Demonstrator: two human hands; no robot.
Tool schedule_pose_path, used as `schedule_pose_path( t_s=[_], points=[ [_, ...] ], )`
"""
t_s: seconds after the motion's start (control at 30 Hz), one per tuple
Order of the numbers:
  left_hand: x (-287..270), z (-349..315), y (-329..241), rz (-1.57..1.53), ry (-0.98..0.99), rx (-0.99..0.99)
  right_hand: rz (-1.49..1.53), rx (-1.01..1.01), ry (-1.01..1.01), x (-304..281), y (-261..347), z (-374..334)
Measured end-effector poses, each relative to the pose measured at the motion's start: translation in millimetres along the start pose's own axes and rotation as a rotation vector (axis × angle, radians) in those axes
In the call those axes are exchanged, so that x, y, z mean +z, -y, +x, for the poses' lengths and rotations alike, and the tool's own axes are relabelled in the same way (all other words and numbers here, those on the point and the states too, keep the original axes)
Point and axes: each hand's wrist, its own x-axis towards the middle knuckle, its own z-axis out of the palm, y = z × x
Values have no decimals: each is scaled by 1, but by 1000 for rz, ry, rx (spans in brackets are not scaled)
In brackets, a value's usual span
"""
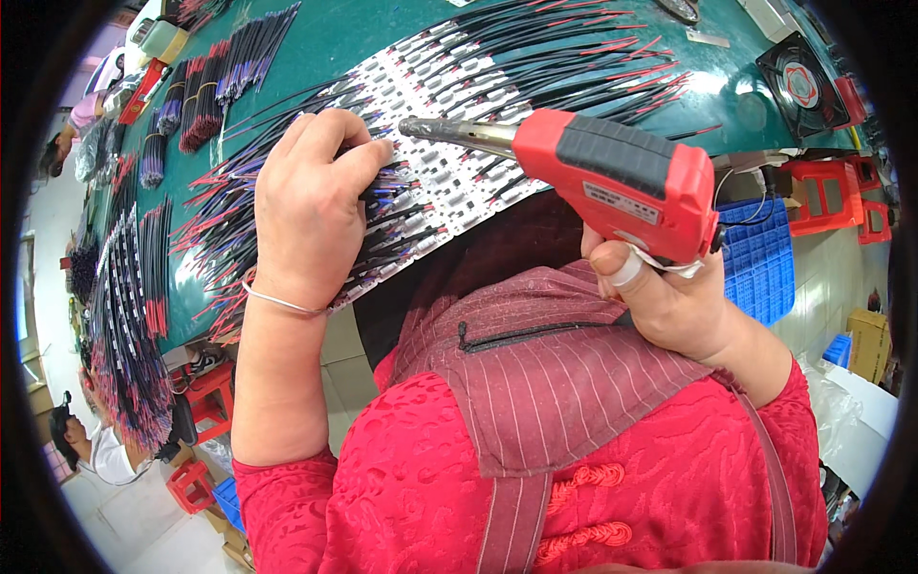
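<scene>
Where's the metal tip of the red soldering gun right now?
In the head view, the soldering gun is gripped in the right hand, and its metal tip sits just above centre, over the white strip of components, right beside the left hand's fingers.

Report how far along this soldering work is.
Done: bundles of red and black wires lie sorted on the green table. In hand: the left hand presses the row of wired white strips; the right hand aims the red soldering gun. Soldered share: cannot tell.
</scene>
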Motion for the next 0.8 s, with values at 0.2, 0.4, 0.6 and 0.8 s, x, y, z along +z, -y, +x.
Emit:
schedule_pose_path(
  t_s=[0.2,0.4,0.6,0.8],
  points=[
    [4,-1,1,5,-36,9,17,48,-42,7,7,4],
    [4,-2,0,6,-55,3,-150,-139,5,5,-4,8],
    [5,-3,2,0,-70,15,-137,-118,-43,9,-4,7],
    [6,-4,2,0,-78,16,-20,1,-81,13,3,6]
  ],
)
